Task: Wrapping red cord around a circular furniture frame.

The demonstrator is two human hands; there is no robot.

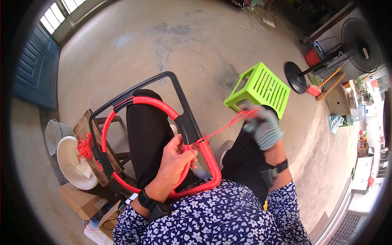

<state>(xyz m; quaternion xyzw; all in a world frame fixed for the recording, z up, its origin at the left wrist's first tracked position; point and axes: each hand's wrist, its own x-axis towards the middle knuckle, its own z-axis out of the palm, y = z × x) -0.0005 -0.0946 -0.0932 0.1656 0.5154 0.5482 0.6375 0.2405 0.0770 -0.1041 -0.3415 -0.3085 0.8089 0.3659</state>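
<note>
- While lying across the left side of the lap [145,141], near edge against the flowered shirt [228,216]: black frame [188,127] with a ring [155,103] inside, partly bound in red; long axis running outward from the waist, far end leaning left.
- Key relation, by judgement: red cord [233,121] slanting outward and rightward from the frame's right side, at the far end of the tight wrapping [210,161] there, over to the gloved hand.
- Nearer to the frame: bare left hand [175,160], in contact, closed around the ring's right side, thumb and fingertips just beside the cord's starting point.
- Well apart from the frame, above the right knee: gloved right hand [263,126], blurred, seemingly curled tight on the cord; exact finger placement impossible to tell.
- Left of the frame, by the wooden stool's [83,122] left edge: bundle of red cord [85,147].
- Beyond that stool: white bucket [67,157] and cardboard box [83,200].
- Underneath and around: worn concrete floor [196,45]; green plastic stool [269,87] just past the right knee.
- Toward the floor's right edge: black fan [361,45] and red broom [314,90]; at the far left, blue door [34,69].
</note>
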